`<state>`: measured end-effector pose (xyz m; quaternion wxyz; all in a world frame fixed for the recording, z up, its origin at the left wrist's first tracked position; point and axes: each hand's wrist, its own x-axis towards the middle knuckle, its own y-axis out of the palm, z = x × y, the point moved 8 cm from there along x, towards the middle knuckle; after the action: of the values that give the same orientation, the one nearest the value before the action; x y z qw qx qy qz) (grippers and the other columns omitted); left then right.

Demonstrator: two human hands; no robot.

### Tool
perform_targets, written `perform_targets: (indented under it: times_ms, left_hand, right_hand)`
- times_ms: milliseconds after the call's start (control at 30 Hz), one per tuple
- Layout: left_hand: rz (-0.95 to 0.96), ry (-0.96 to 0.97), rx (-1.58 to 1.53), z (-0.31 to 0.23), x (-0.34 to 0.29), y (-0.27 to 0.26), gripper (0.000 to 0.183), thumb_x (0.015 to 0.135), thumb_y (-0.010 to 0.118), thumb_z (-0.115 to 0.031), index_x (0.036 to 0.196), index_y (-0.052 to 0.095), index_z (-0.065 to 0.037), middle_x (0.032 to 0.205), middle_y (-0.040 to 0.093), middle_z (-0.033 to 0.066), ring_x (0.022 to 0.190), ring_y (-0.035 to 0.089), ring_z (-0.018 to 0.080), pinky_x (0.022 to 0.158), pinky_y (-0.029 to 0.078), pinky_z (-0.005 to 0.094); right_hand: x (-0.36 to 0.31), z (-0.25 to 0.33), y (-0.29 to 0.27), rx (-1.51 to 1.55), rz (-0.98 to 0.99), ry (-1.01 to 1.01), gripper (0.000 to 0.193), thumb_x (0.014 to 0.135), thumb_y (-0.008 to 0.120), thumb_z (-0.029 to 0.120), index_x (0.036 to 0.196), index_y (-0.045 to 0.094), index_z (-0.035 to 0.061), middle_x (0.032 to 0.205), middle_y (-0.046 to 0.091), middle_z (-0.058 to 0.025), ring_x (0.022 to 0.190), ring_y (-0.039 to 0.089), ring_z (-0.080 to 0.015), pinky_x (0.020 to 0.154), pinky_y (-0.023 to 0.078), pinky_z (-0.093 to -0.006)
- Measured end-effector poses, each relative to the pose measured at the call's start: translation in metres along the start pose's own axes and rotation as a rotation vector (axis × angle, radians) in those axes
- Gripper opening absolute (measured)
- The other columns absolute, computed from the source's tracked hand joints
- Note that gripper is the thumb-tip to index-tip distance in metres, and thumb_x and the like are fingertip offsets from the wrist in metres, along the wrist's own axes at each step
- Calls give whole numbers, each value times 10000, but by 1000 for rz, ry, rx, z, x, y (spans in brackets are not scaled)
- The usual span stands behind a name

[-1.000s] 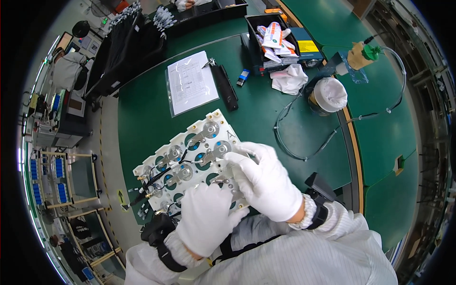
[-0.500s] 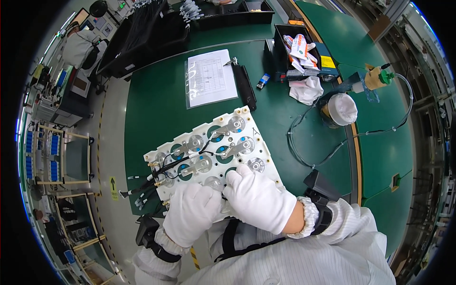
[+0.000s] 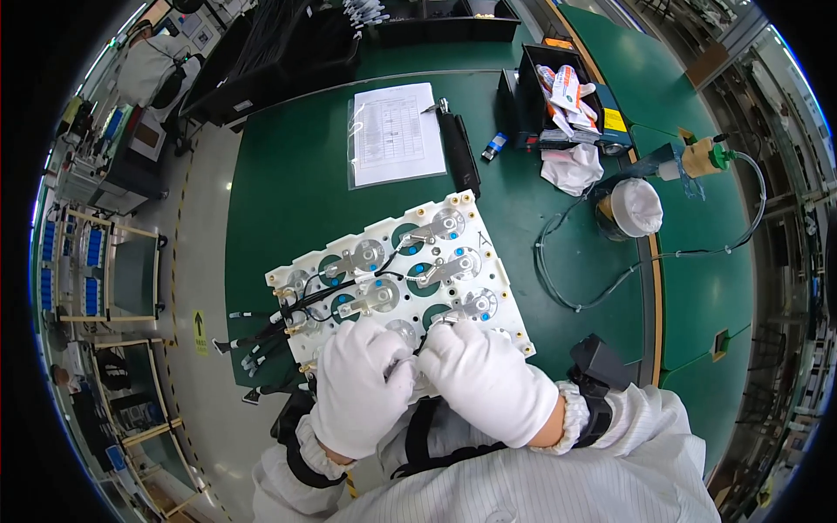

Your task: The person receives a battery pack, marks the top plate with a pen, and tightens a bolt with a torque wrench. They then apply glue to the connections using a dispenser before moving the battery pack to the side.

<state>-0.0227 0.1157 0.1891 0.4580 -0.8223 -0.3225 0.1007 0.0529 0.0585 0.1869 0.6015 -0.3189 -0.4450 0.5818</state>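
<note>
A white plastic plate with round holes and clear discs lies tilted on the bench before me. Metal terminal pieces with blue dots, such as one terminal piece, sit over its holes, joined to black cables that run out to the left. My left hand, in a white glove, is closed at the plate's near edge. Close beside it, my gloved right hand is closed just below a terminal piece. Between the fingertips a dark strand shows; what each hand grips is mostly hidden.
Beyond the plate lie a paper sheet, a black pen-shaped tool and a small blue-capped item. At right stand a black bin of packets, a white-lined tub and a looped hose. A person stands far left.
A terminal piece with blue dots now lies over the clear disc by my right hand, where the disc was bare before. My right hand has drawn slightly nearer to me; the left fingers have turned inward.
</note>
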Motion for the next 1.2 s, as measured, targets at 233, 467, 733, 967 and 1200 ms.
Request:
perform_targets:
  times_ms: [233,467,733,967,1200]
  left_hand:
    - [33,35,123,-3,-1,1,146,682,666,-105,816,611,-88,810,520,59,741,509,281,631,391,417]
    - [57,2,258,12,-11,-74,383,721,672,-188,1055,590,-21,1080,561,151,1015,537,337,893,422,413]
    - [-91,-58,-21,96,39,-66,266,915,547,-246,972,617,5,929,621,161,872,600,316,770,465,370]
    - [-211,-113,-70,111,37,-48,272,947,486,-225,869,570,21,787,565,169,743,551,362,666,437,395]
    - [-204,-144,-91,107,41,-51,203,909,534,-191,854,599,-7,788,577,153,759,567,341,668,442,405]
  right_hand:
    - [-2,-1,-2,-12,49,-22,61,771,572,128,756,561,69,795,536,-60,695,574,-210,587,504,-339]
    - [-73,-125,-125,427,-574,633,341,893,635,223,1135,561,-5,974,600,-93,807,600,-142,736,483,-279]
    - [-102,-277,-180,253,-645,762,579,856,664,354,1241,519,-53,1148,612,-136,1049,562,-201,927,415,-314]
    - [-90,-285,-188,429,-734,757,414,832,696,230,1148,591,-16,1052,639,-81,962,584,-138,851,442,-257]
    - [-89,-115,-181,306,-1076,166,377,812,590,29,1178,499,38,1015,617,-91,903,583,-211,809,477,-347]
